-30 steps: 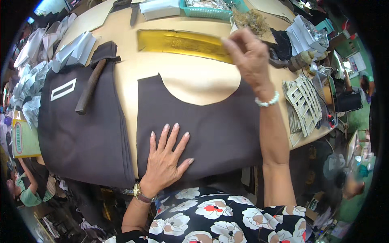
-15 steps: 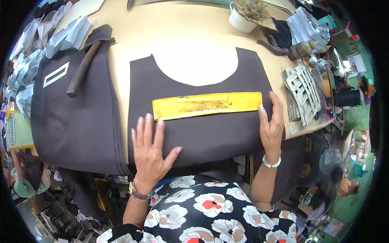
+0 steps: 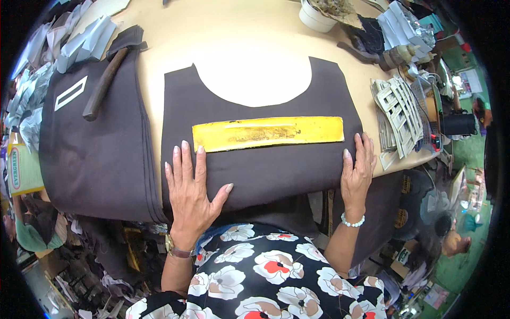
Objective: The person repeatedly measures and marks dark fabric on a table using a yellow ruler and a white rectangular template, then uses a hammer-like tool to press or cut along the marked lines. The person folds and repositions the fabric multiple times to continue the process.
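Note:
Spread on the table in front of me is a dark fabric piece with a scooped neckline at its far edge. Across its middle lies a long yellow strip with worn, dirty marks. My left hand rests flat on the cloth, fingers stretched, tips close to the strip's left end. On the fabric's right edge lies my right hand, fingers extended and holding nothing, just below and beyond the strip's right end.
To the left, a hammer and a thin white rectangular frame lie on stacked dark fabric. White frame-like pieces are piled at right. A white pot with dried plants stands at the far side.
My right hand has come down off the strip's end onto the fabric edge. My left hand has shifted slightly left and away from me. The fabric looks a little shifted.

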Available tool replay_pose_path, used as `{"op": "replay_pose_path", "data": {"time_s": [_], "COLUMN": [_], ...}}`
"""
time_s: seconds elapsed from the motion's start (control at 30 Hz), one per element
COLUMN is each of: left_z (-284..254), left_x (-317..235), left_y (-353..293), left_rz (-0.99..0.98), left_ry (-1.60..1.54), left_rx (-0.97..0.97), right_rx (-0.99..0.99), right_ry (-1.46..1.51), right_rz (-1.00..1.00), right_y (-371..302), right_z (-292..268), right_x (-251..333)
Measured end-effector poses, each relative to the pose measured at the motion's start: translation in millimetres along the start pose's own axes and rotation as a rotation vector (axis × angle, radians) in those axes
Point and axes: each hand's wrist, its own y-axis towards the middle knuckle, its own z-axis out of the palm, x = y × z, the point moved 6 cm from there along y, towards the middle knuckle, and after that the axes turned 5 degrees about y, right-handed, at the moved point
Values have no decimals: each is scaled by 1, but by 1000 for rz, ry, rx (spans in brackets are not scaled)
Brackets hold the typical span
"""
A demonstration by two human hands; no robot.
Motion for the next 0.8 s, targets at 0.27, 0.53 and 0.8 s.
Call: {"op": "replay_pose_path", "data": {"time_s": [0.27, 0.53, 0.8], "left_z": [-20, -15, -10], "left_x": [-1, 7, 9], "left_y": [14, 19, 18], "left_rz": [-76, -143, -168], "left_ry": [-42, -249, -266], "left_rx": [-162, -290, -249], "right_rx": [-142, -157, 3], "right_ry": [311, 678, 421], "right_rz": [61, 209, 49], "right_y": [16, 17, 19], "right_z": [-20, 4, 5], "right_x": [33, 20, 32]}}
